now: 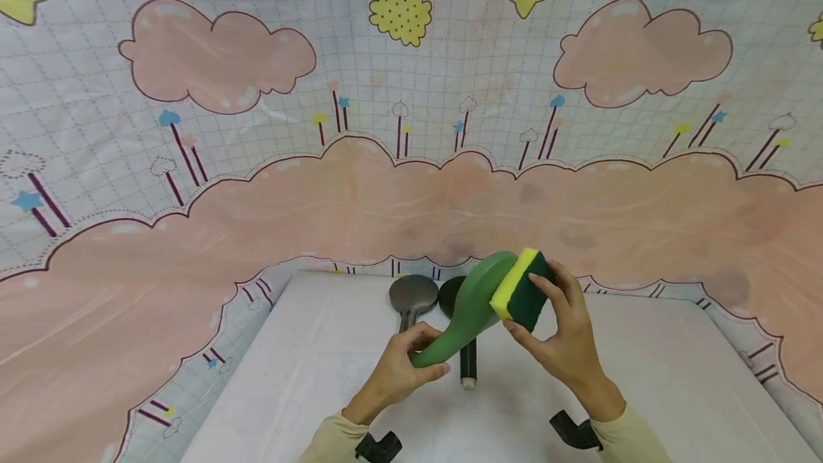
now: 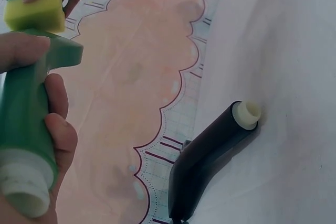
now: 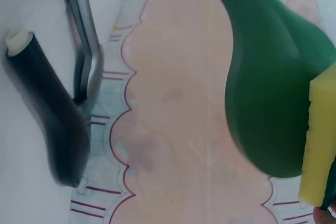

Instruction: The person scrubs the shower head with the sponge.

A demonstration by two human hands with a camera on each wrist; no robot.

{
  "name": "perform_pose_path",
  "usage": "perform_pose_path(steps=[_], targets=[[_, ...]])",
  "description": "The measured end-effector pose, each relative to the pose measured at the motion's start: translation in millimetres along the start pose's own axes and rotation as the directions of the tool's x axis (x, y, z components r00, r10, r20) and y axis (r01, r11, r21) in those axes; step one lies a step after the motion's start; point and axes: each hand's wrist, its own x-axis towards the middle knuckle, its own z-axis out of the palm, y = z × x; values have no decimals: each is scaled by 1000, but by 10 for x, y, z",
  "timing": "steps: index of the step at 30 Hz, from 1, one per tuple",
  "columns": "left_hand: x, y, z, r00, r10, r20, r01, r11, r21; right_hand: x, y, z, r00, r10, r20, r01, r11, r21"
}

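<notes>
My left hand (image 1: 398,370) grips the handle of a green shower head (image 1: 472,306), holding it up over the table at a tilt. Its white hollow handle end (image 2: 26,187) shows in the left wrist view. In my right hand (image 1: 569,338), a yellow sponge (image 3: 320,135) with a dark green scouring side is held between thumb and fingers. The yellow face lies against the rounded head of the green shower head in the right wrist view. Behind it, a black shower head (image 2: 205,161) with a white end lies on the table, partly hidden in the head view.
A grey shower head (image 1: 414,295) lies at the far side of the white table (image 1: 289,391), left of the black one. A patterned cloth (image 1: 411,213) with clouds and stars hangs behind the table. Dark straps (image 1: 574,431) sit at both wrists.
</notes>
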Motion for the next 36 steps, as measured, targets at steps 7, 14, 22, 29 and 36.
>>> perform_pose_path(steps=[7,14,22,29,36], targets=[[9,-11,15,1000,-2,-4,2,1000,-1,10,-98,40,995,-90,-46,89,996,-10],[20,-12,22,1000,-9,-19,9,1000,19,3,-170,40,990,-132,-46,131,991,-19],[-13,179,-4,999,17,-28,-15,998,59,30,-134,-6,990,-131,-47,132,991,15],[-38,81,-22,990,133,-45,-125,981,148,54,-70,-86,996,-81,-35,84,992,98],[-56,-87,-42,961,264,-81,-229,927,298,48,6,-142,999,-42,-10,43,982,184]])
